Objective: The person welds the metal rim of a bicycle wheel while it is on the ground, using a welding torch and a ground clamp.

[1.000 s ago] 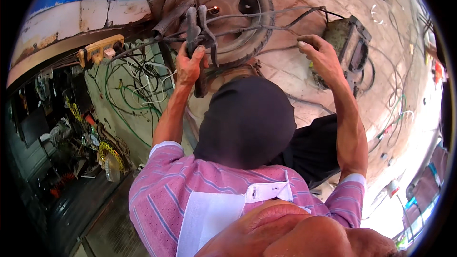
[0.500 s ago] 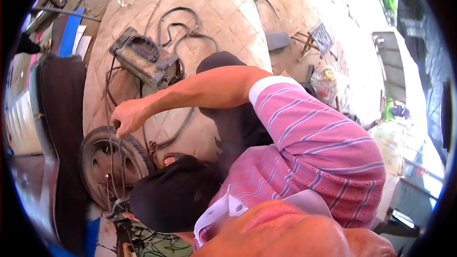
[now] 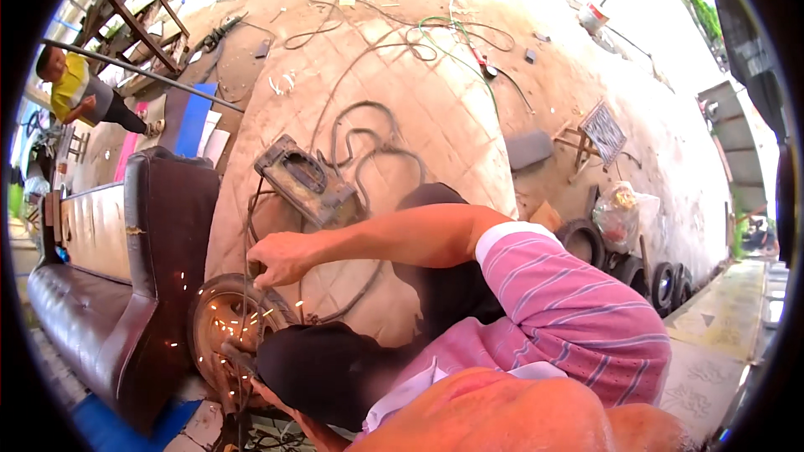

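My right arm, in a pink striped sleeve, reaches across to the left. Its hand (image 3: 280, 259) is closed above a spoked wheel (image 3: 209, 305) with a dark tyre. Thin dark lines, rods or cables, run past those fingers, and what they grip is hidden. Orange sparks (image 3: 251, 315) fly over the wheel. My left forearm (image 3: 306, 424) comes up from the lower edge beside my dark-clad knee. The left hand is mostly hidden near a greyish tool (image 3: 240, 358) at the wheel's lower side. A dusty box-shaped machine (image 3: 306, 180) with a carrying handle lies beyond my right hand.
A brown sofa (image 3: 172, 243) stands close on the left. Thick cables (image 3: 368, 109) loop over the quilted mat (image 3: 452, 142). Tyres (image 3: 579, 243) and a plastic bag (image 3: 620, 222) lie on the right. Another person in yellow (image 3: 71, 88) is at the far left.
The view has shifted, so my arm, the machine and the wheel sit further right and lower. Bright sparks now scatter over the wheel. The other person has come into view.
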`<move>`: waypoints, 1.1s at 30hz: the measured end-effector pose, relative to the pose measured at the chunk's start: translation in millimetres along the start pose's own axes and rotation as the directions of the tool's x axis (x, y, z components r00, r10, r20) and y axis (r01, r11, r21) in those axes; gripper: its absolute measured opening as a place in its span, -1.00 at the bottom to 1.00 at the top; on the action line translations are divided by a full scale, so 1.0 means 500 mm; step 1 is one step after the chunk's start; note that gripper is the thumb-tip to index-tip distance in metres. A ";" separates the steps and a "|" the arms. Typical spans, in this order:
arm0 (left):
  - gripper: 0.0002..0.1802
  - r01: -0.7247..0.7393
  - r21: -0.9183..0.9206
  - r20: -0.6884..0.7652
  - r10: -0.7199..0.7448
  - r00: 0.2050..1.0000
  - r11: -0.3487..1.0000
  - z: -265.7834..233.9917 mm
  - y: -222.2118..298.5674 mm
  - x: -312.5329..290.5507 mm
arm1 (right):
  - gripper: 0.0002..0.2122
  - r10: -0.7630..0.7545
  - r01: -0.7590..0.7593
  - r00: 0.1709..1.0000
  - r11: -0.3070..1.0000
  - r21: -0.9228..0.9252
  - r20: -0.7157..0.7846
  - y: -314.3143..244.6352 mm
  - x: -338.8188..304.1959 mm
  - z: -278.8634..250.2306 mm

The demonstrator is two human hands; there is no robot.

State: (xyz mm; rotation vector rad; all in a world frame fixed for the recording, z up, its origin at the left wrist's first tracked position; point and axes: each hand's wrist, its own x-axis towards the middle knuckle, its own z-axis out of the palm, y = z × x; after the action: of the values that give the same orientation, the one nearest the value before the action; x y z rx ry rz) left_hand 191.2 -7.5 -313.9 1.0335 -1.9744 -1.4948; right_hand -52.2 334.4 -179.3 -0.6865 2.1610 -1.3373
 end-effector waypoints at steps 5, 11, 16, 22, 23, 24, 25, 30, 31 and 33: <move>-0.75 -0.005 -0.021 -0.001 0.005 1.000 1.000 0.006 0.019 0.023 | -0.58 -0.007 0.007 1.000 1.000 -0.001 -0.001 0.004 -0.011 -0.013; -0.75 -0.040 0.048 0.040 0.038 0.998 0.998 -0.008 0.018 0.030 | -0.61 0.031 -0.032 0.999 0.999 0.019 0.036 0.009 -0.012 -0.004; -0.75 -0.098 0.113 0.050 0.093 0.994 0.989 -0.004 0.022 0.029 | -0.63 -0.001 0.001 0.997 1.000 0.006 0.071 0.027 0.016 0.025; -0.75 -0.109 0.117 0.072 0.102 0.992 0.987 0.007 0.028 0.033 | -0.64 0.016 -0.016 0.999 1.000 -0.002 0.046 0.024 0.004 0.014; -0.75 -0.112 0.116 0.074 0.104 0.992 0.987 0.007 0.028 0.036 | -0.64 0.015 -0.015 0.999 1.000 0.016 0.032 0.022 0.002 0.010; -0.75 -0.110 0.116 0.076 0.101 0.992 0.987 0.008 0.028 0.039 | -0.64 0.016 -0.016 1.000 1.000 0.016 0.026 0.020 0.001 0.005; -0.75 -0.112 0.115 0.074 0.104 0.992 0.987 0.005 0.030 0.042 | -0.64 -0.005 0.004 1.000 1.000 0.013 0.025 0.018 -0.001 0.001; -0.75 -0.100 0.110 0.060 0.094 0.994 0.989 -0.010 0.036 0.045 | -0.64 0.026 -0.027 0.999 0.999 0.032 0.022 0.020 -0.006 -0.008; -0.75 -0.096 0.108 0.049 0.091 0.995 0.989 -0.016 0.037 0.044 | -0.64 0.004 -0.005 1.000 1.000 0.030 0.023 0.018 -0.008 -0.008; -0.75 -0.085 0.102 0.050 0.080 0.996 0.991 -0.024 0.037 0.046 | -0.64 -0.014 0.013 1.000 0.999 0.034 0.020 0.022 -0.009 -0.008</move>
State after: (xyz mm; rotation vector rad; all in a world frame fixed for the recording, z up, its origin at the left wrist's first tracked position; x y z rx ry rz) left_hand 180.3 -30.2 -294.4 0.9547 -2.1194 -1.3965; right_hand -53.2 344.2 -187.3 -0.6993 2.1169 -1.3654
